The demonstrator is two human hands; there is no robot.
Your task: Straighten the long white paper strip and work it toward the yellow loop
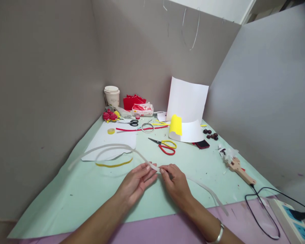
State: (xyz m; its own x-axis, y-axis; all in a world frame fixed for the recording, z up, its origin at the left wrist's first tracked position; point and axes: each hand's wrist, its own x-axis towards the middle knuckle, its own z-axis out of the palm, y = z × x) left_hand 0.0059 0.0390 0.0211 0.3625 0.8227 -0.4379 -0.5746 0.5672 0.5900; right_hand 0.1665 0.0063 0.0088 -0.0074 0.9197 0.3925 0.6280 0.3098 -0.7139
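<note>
Pinching a white strip [132, 149] together, left hand [137, 181] and right hand [175, 183] seemingly hover near the table [66, 203] edge.

I sit in a corner booth: plain grey partition walls [40, 67] on my left, ahead and on my right [264, 101]. A white ceiling edge [218, 8] shows at the top, thin wires [193, 30] hanging from it. The desk [183, 230] is purple, mostly under a pale green sheet [78, 193]. Light is soft and even.
</note>
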